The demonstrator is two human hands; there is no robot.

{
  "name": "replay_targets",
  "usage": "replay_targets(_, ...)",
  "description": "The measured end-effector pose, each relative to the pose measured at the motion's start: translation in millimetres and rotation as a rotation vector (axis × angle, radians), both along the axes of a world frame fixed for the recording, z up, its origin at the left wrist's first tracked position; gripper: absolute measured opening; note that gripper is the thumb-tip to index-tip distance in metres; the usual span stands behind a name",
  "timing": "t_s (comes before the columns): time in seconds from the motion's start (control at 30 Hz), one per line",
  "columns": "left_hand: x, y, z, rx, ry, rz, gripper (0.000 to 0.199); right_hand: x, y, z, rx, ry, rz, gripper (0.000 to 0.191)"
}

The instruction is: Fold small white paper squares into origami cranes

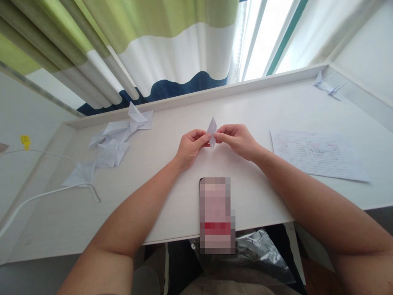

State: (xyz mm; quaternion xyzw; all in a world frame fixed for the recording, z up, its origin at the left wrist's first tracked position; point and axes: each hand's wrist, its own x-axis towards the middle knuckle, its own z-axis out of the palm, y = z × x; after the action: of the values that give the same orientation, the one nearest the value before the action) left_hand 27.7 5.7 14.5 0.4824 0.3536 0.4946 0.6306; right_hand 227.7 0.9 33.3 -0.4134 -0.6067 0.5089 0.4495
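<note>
A small piece of white paper (212, 125), folded into a narrow diamond, stands upright above the middle of the desk. My left hand (194, 145) pinches its left side between thumb and fingers. From the other side, my right hand (236, 138) grips the same folded paper with its thumb and fingertips. The thumbs almost meet across the paper, and its lower tip points down between them. Part of the fold is hidden behind my fingers.
Several folded white papers (112, 149) lie at the left, near white cables (61, 192). A blurred-out phone (215, 205) is at the front edge. Written sheets (316, 153) lie at right; folded paper cranes (328, 87) occupy the far right corner. A curtain (184, 49) hangs behind the raised rim.
</note>
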Motion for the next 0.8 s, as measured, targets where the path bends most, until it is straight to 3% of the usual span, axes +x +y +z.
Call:
replay_targets(0.37,0.8,-1.6,3.6,-0.009,0.057,-0.053,0.032,2.2,-1.2,1.9,-0.043,-0.025,0.03,0.017)
replay_targets(0.57,0.0,-1.1,-0.6,0.007,0.077,-0.013,0.03,2.4,-0.4,2.6,-0.056,0.037,0.07,0.022)
replay_targets(0.8,-2.6,-1.0,0.2,0.018,0.093,-0.025,0.032,4.4,-0.2,2.9,-0.015,-0.06,0.039,0.023)
